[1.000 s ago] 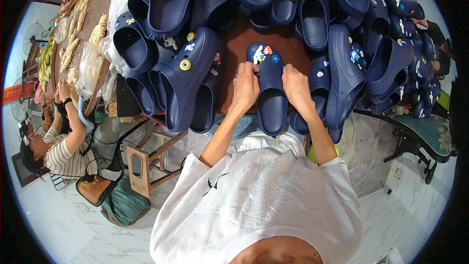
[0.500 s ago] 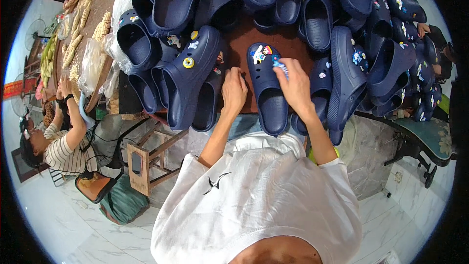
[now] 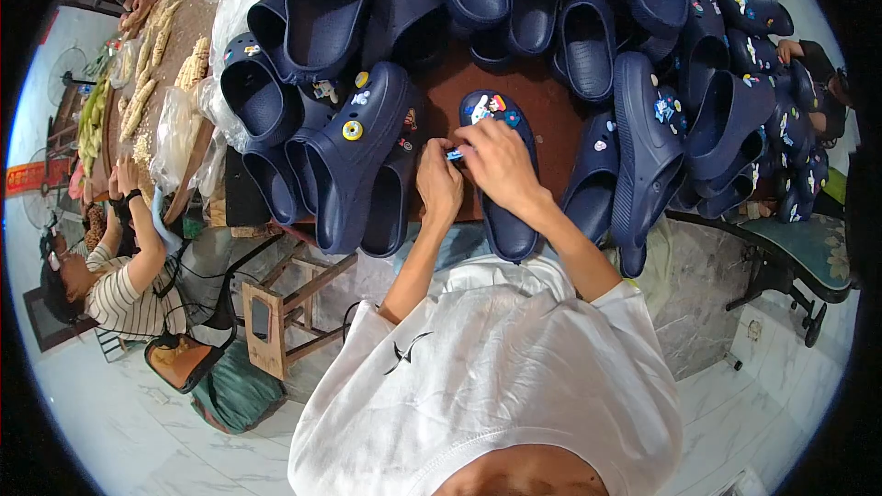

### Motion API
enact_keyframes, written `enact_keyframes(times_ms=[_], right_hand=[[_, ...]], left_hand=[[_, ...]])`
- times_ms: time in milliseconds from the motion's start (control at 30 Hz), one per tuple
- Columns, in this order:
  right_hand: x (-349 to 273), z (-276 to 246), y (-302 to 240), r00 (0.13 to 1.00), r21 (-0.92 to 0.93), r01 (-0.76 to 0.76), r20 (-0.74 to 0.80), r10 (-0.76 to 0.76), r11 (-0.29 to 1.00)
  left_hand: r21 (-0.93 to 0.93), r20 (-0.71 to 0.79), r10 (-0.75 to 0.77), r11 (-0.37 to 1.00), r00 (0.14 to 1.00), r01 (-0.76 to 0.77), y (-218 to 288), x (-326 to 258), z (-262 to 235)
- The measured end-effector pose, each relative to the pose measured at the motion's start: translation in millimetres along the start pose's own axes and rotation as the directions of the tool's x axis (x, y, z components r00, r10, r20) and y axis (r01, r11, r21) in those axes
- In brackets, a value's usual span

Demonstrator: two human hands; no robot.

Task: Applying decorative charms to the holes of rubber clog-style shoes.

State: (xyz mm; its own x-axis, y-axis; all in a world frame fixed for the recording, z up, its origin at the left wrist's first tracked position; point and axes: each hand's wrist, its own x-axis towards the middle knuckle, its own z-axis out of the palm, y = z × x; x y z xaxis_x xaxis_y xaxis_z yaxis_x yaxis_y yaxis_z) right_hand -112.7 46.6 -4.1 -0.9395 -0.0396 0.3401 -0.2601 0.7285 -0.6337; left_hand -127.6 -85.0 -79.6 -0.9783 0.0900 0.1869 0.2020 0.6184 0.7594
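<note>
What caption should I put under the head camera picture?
Left hand and right hand meet at a small blue piece beside a navy clog, with more clogs around.

Navy clog (image 3: 511, 231); blue charm (image 3: 454, 155); white T-shirt (image 3: 496, 349); reddish-brown tabletop (image 3: 557, 140).

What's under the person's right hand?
A navy clog: its heel end and the colourful charms on its toe show. The right hand covers much of its middle, so anything there can't be seen; whether they touch, I can't tell.
</note>
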Motion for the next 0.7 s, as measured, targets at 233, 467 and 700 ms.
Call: enact_keyframes(times_ms=[233,467,700], right_hand=[[4.5,-26.2,50.7,0.967,0.03,-0.235,-0.097,0.237,0.972],[7.1,-18.7,68.0,0.974,-0.027,-0.22,-0.053,0.219,0.975],[14.2,-12.6,72.5,0.989,-0.063,-0.145,-0.019,0.144,0.987]], left_hand=[[0.178,0.004,0.061,0.982,0.998,-0.061,2.1,-1.1,8.0],[0.078,0.008,0.075,0.994,0.997,-0.076,10.9,-6.3,5.0],[-0.098,-0.06,0.209,0.972,0.976,-0.215,40.8,26.7,-7.8]])
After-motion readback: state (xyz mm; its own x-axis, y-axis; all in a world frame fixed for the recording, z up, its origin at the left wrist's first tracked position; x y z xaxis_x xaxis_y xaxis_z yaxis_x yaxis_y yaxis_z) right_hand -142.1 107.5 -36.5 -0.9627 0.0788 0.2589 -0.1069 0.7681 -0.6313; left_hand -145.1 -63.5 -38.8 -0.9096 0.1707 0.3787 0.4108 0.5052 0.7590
